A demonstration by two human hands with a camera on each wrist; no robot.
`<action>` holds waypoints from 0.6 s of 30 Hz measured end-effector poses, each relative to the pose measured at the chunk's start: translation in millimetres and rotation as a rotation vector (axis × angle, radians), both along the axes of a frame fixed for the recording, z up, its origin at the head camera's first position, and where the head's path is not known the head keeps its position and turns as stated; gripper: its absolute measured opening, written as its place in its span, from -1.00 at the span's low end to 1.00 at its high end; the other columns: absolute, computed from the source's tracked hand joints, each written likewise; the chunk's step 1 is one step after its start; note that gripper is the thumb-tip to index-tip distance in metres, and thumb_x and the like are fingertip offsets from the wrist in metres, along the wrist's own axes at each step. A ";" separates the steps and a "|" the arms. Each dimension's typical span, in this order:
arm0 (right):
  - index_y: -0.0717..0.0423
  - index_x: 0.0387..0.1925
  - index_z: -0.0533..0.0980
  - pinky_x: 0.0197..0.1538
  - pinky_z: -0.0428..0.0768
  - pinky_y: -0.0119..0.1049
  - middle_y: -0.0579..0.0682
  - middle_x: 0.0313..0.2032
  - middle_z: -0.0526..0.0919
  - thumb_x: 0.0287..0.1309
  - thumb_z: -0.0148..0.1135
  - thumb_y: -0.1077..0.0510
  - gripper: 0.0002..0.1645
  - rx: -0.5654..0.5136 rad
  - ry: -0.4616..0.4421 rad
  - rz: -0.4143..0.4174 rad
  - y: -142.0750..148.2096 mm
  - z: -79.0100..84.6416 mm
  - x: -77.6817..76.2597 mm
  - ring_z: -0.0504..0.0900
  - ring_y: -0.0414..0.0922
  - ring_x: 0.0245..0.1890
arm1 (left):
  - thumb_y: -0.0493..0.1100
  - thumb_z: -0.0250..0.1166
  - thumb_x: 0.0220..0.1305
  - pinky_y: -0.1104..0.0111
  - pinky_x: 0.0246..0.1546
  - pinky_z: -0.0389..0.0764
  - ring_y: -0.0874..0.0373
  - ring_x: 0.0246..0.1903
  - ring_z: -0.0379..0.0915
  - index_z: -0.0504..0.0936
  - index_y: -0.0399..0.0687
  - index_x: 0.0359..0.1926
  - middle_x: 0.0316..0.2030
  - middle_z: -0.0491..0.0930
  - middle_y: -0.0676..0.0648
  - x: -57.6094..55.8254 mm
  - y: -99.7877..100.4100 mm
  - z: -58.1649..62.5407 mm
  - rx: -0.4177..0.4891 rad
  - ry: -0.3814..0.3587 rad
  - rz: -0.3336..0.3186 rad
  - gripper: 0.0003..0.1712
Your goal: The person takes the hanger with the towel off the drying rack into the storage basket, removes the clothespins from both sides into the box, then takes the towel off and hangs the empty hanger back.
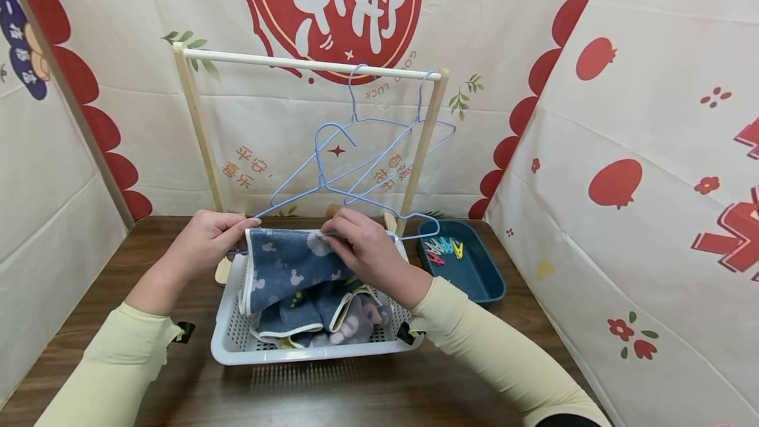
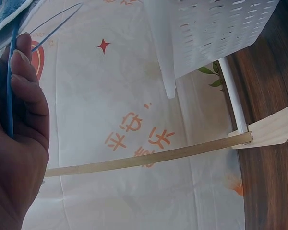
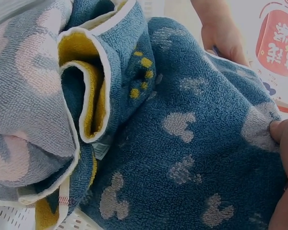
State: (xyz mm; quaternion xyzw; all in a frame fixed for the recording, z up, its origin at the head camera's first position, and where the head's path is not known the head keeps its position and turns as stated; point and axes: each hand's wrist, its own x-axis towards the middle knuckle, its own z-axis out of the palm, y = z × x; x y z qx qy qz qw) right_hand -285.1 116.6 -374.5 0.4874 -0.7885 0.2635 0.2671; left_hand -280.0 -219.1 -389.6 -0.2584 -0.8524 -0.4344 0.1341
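Observation:
My left hand (image 1: 204,246) grips the left arm of a blue wire hanger (image 1: 321,173), whose hook points up above the basket. In the left wrist view, curled fingers wrap the hanger wire (image 2: 10,96). A dark blue towel (image 1: 284,269) with grey mouse-head shapes and a white border hangs just in front of the hanger's lower part. My right hand (image 1: 367,252) pinches its upper edge, thumb on a pale patch in the right wrist view. The towel's lower part rests among folded blue-and-yellow and grey-pink towels (image 3: 33,96) in the white basket (image 1: 296,352).
Behind the basket stands a wooden rack with a white rail (image 1: 267,61); two more blue hangers (image 1: 356,101) hang at its right end. A dark teal tray (image 1: 483,275) with several coloured clothespins (image 1: 441,246) lies on the brown table to the right. Printed cloth walls surround the table.

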 end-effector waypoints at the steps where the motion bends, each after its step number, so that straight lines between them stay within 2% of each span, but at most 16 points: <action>1: 0.10 0.00 0.68 -0.08 0.62 -0.36 -0.05 -0.09 0.66 0.56 0.37 0.24 -0.91 -0.002 -0.001 0.002 0.1 0.1 0.1 0.60 -0.19 -0.18 | -0.26 0.35 0.62 0.29 -0.49 0.73 0.12 -0.53 0.60 0.83 -0.06 -0.24 -0.51 0.67 0.07 0.2 0.0 0.0 -0.001 -0.002 0.000 -0.79; 9: 0.09 0.03 0.65 -0.07 0.64 -0.37 -0.05 -0.07 0.65 0.61 0.30 0.23 -0.91 -0.015 0.004 0.012 -0.5 2.6 -0.6 0.62 -0.19 -0.16 | -0.28 0.32 0.63 0.31 -0.46 0.72 0.12 -0.49 0.58 0.84 -0.11 -0.18 -0.49 0.65 0.04 2.1 -0.8 1.6 -0.006 -0.011 0.009 -0.80; 18: 0.11 0.03 0.63 -0.08 0.63 -0.35 -0.02 -0.06 0.66 0.61 0.28 0.26 -0.91 -0.059 0.015 0.036 -0.1 6.7 -1.1 0.62 -0.17 -0.16 | -0.34 0.27 0.64 0.33 -0.51 0.67 0.14 -0.55 0.54 0.79 -0.13 -0.28 -0.53 0.62 0.04 1.0 -1.4 -0.7 -0.007 0.024 0.008 -0.73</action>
